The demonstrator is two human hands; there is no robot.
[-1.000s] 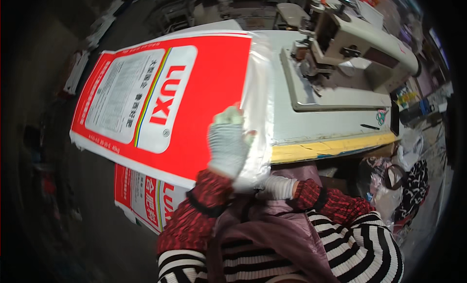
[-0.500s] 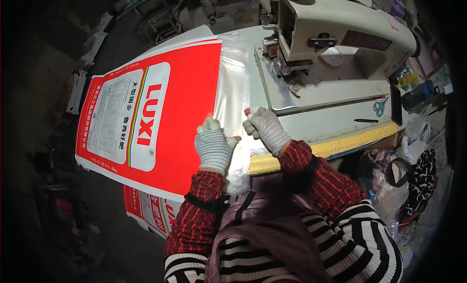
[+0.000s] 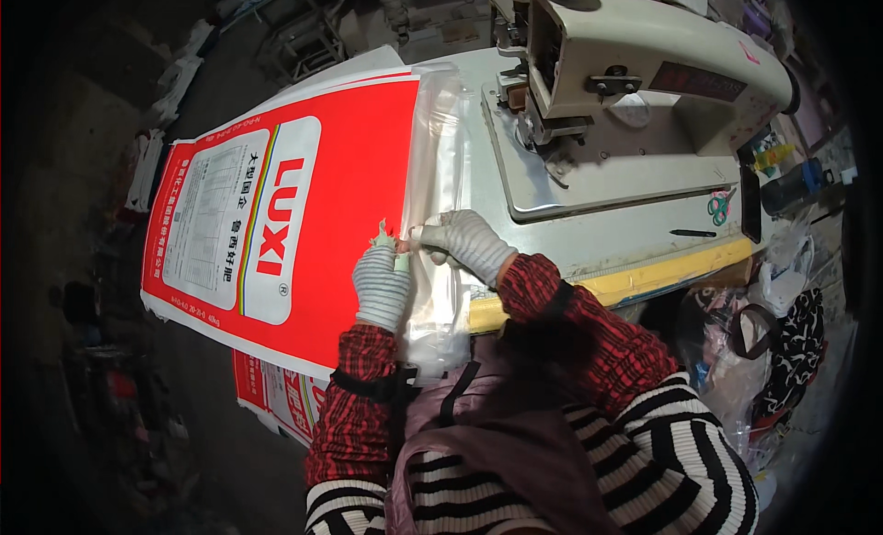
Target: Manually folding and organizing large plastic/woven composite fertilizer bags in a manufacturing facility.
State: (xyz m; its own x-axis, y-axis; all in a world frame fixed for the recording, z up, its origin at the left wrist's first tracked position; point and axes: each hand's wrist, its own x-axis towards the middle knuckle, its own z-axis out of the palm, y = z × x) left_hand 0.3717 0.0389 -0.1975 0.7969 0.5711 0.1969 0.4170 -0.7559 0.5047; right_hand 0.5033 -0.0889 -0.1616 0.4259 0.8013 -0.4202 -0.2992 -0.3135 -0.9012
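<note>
A large red and white printed sack (image 3: 368, 149) lies flat across the left of the table, with a clear plastic liner (image 3: 440, 130) sticking out along its right edge. My left hand (image 3: 382, 282), in a grey striped glove with bare fingertips, pinches at the sack's edge where the liner comes out. Right beside it, my right hand (image 3: 467, 243), gloved alike, has its fingers closed on the liner, which bunches under them. The fingertips of both hands nearly meet. Part of the liner's edge is hidden beneath my right hand.
A beige industrial sewing machine (image 3: 644, 66) stands at the back right of the table (image 3: 607, 245). Green-handled scissors (image 3: 720, 206), a black pen (image 3: 693, 233) and a dark phone (image 3: 751, 204) lie near the right edge. Another printed sack (image 3: 276, 388) hangs below on the left.
My right hand has moved left to the sack's edge, gathering the liner with it. My left hand has shifted slightly left and down. The liner looks more creased.
</note>
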